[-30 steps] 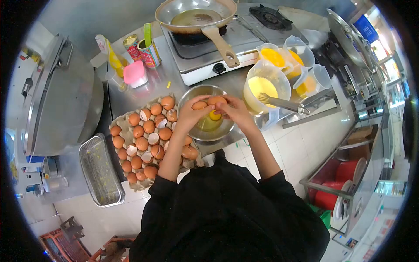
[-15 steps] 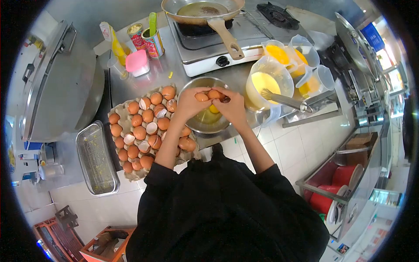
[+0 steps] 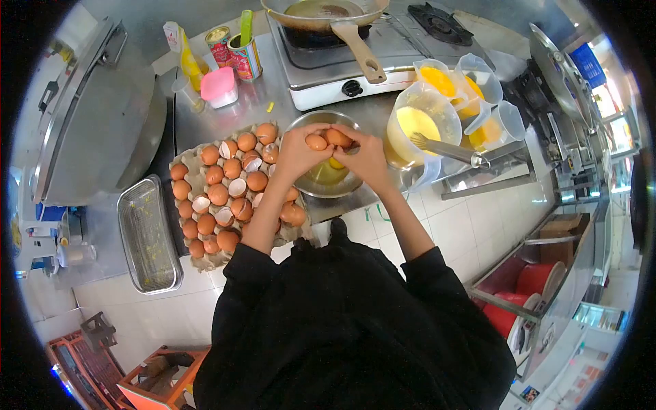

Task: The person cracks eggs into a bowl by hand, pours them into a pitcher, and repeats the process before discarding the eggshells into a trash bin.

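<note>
Over a steel mixing bowl [image 3: 333,189], my two hands are close together with their fingers curled round brown eggs. My left hand [image 3: 296,152] holds one egg [image 3: 316,142] against its palm side. A second brown egg [image 3: 337,137] lies between the fingertips of both hands, mainly at my right hand [image 3: 369,161]. Beneath them, a yellow yolk [image 3: 336,163] and clear egg white show in the bowl. Left of the bowl, a cardboard egg tray [image 3: 195,176] carries many brown eggs and several broken shells; my left forearm crosses over its right part.
Right of the bowl stands a measuring jug [image 3: 444,123] of yellow liquid with a whisk [image 3: 451,154] across it. More jugs [image 3: 506,123] are behind. A frying pan [image 3: 321,24] sits on the stove [image 3: 321,98]. A wire-lined steel tray [image 3: 147,232] lies far left, near cans [image 3: 246,58].
The view has shifted slightly. My hands stay over the bowl with eggs in them; the egg at the right fingertips has turned and shows more of its shell.
</note>
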Demonstrator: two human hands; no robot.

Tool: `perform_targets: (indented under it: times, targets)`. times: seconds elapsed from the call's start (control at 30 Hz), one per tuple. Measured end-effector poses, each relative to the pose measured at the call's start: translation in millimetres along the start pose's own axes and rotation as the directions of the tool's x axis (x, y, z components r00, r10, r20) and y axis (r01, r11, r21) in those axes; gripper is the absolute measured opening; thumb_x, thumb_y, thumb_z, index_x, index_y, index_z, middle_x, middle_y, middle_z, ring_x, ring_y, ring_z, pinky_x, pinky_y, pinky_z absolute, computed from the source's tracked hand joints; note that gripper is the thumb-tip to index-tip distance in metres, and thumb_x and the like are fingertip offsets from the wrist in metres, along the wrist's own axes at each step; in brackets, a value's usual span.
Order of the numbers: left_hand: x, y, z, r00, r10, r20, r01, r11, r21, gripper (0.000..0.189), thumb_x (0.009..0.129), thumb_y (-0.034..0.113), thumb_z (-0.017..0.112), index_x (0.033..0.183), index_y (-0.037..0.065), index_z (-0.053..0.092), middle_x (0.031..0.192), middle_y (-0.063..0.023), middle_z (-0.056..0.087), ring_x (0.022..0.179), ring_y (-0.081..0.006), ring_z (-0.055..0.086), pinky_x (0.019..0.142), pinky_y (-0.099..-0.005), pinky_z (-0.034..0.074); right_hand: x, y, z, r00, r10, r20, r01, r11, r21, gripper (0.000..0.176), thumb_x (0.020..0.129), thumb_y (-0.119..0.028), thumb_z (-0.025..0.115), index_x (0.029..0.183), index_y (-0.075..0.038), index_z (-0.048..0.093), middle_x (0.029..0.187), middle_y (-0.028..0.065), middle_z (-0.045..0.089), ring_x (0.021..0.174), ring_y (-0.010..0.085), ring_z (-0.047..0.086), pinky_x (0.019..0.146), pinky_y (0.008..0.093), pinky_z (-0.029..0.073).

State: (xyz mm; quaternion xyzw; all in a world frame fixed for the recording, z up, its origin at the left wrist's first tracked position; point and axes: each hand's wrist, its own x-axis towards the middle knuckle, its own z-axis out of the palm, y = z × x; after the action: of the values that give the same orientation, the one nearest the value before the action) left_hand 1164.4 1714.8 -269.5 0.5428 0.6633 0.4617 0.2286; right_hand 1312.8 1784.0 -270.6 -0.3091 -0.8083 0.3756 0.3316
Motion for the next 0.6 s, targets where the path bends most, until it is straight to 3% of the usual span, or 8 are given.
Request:
perform_targets:
  times: [0.17, 0.27, 0.37, 0.47, 0.57, 0.6]
  targets:
    - [-7.3, -0.2, 0.4, 1.0, 0.009, -0.017, -0.009, 1.0, -0.006, 0.039, 0.063, 0.015, 0.07, 0.101, 0.008, 0.064, 0.086, -0.0085, 0.066, 0.081, -0.0132, 0.061, 0.075, -0.0259, 0.047, -3.4, -2.6, -4.2, 1.0, -0.019, 0.018, 0.019, 1.0, -0.001, 0.043, 0.064, -0.012, 0.065, 0.107, -0.009, 0.062, 0.078, 0.0159, 0.064, 0.065, 0.0212, 0.063, 0.066, 0.0294, 0.05]
    - [-9.4, -6.7, -4.4, 1.0, 0.015, 0.021, -0.015, 1.0, -0.012, 0.038, 0.063, 0.013, 0.068, 0.101, 0.008, 0.064, 0.086, -0.0082, 0.066, 0.081, -0.0141, 0.062, 0.075, -0.0265, 0.048, -5.9, 4.2, -12.1, 0.988, -0.008, 0.154, 0.02, 0.997, -0.076, 0.046, 0.066, -0.01, 0.063, 0.112, -0.016, 0.06, 0.08, 0.0134, 0.064, 0.065, 0.023, 0.062, 0.062, 0.0322, 0.051]
    - [-9.6, -6.3, -11.9, 0.996, 0.07, 0.051, -0.073, 0.996, 0.059, 0.04, 0.063, 0.011, 0.067, 0.103, 0.009, 0.062, 0.087, -0.0085, 0.066, 0.082, -0.0169, 0.062, 0.074, -0.0277, 0.048, -9.8, -3.6, -15.0, 0.973, -0.145, 0.181, 0.195, 0.933, -0.303, 0.049, 0.07, -0.01, 0.061, 0.117, -0.023, 0.056, 0.084, 0.0104, 0.063, 0.066, 0.0252, 0.062, 0.06, 0.035, 0.051]
    - [-8.5, -1.1, -14.9, 0.981, 0.193, 0.001, -0.191, 0.974, 0.124, 0.046, 0.064, 0.009, 0.066, 0.11, 0.01, 0.058, 0.088, -0.0089, 0.065, 0.083, -0.0195, 0.063, 0.075, -0.0287, 0.049, -13.2, -10.8, -7.0, 0.969, -0.215, 0.119, 0.243, 0.772, -0.588, 0.048, 0.074, -0.013, 0.061, 0.12, -0.027, 0.053, 0.089, 0.0085, 0.062, 0.07, 0.027, 0.062, 0.058, 0.0376, 0.051]
    - [-12.0, 1.8, -19.1, 0.966, 0.253, -0.056, -0.248, 0.965, 0.091, 0.053, 0.066, 0.008, 0.065, 0.117, 0.011, 0.052, 0.092, -0.0085, 0.064, 0.085, -0.0198, 0.062, 0.077, -0.029, 0.048, -11.1, -14.1, 0.0, 0.97, -0.211, 0.122, 0.244, 0.846, -0.474, 0.046, 0.073, -0.017, 0.065, 0.117, -0.021, 0.054, 0.092, 0.0077, 0.063, 0.071, 0.0259, 0.063, 0.061, 0.0354, 0.052]
    - [-14.0, -0.9, -20.5, 0.968, 0.241, -0.062, -0.239, 0.97, 0.046, 0.054, 0.067, 0.009, 0.066, 0.118, 0.011, 0.051, 0.093, -0.0084, 0.064, 0.086, -0.0192, 0.062, 0.077, -0.0291, 0.048, -9.4, -14.9, 3.7, 0.974, -0.19, 0.122, 0.219, 0.926, -0.307, 0.047, 0.072, -0.018, 0.067, 0.117, -0.019, 0.053, 0.094, 0.0083, 0.063, 0.073, 0.025, 0.063, 0.062, 0.0348, 0.052]
